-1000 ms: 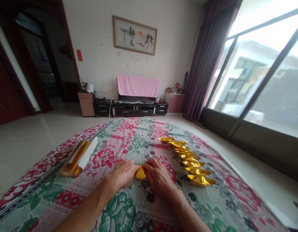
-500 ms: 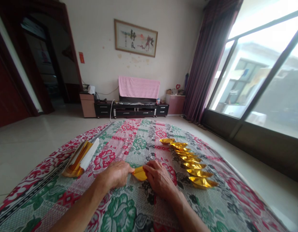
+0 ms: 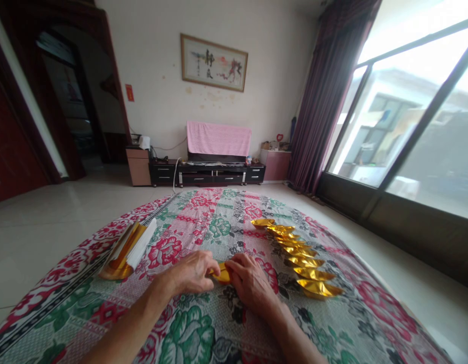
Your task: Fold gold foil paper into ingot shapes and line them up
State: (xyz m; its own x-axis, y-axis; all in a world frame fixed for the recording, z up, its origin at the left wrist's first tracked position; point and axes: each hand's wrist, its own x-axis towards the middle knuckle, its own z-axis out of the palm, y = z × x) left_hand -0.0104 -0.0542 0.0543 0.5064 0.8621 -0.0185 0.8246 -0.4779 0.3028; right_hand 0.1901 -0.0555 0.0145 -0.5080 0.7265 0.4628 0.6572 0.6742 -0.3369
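Note:
A small folded piece of gold foil paper (image 3: 222,273) lies on the flowered cloth between my two hands. My left hand (image 3: 194,272) is closed at its left end, with the fingers curled over the edge. At the other end, my right hand (image 3: 249,278) pinches the paper, its fingers pressed together from above. Parts of the paper are hidden under the fingers. To the right, several finished boat-shaped gold foil ingots (image 3: 309,262) stand in a slanting row. A stack of gold and white paper sheets (image 3: 130,250) lies to the left, slightly curled.
The patterned red, green and grey cloth (image 3: 188,328) covers the rounded table. Beyond it stands a low black TV cabinet (image 3: 211,174), with a pink cloth (image 3: 219,137) draped over the screen. A purple curtain (image 3: 313,101) and large windows are at the right.
My left hand has shifted slightly right and curled further over the paper's left end, covering more of it. My right hand stays almost in place. The view has tilted very slightly.

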